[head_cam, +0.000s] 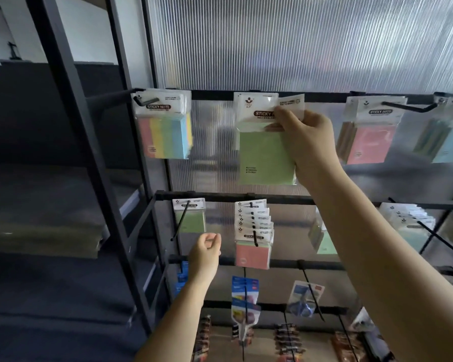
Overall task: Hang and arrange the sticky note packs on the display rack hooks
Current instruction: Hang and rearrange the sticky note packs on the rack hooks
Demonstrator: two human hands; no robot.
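My right hand (pixel 305 137) pinches the white header of a green sticky note pack (pixel 266 155) at the top rail's middle position; its hook is hidden behind the pack. A multicolour pack (pixel 165 134) hangs on the top left hook, a pink pack (pixel 369 142) and a blue pack (pixel 447 145) on the top right hooks. On the second rail hang a green pack (pixel 191 218) and a row of several pink packs (pixel 253 239). My left hand (pixel 205 254) hovers below, fingers loosely curled, holding nothing, between those two lower hooks.
The black rail (pixel 324 96) of the display rack fronts a ribbed translucent panel. More packs (pixel 411 223) hang at the second rail's right. Lower hooks carry blue-carded goods (pixel 245 296) and dark packets. A dark shelving frame (pixel 71 126) stands to the left.
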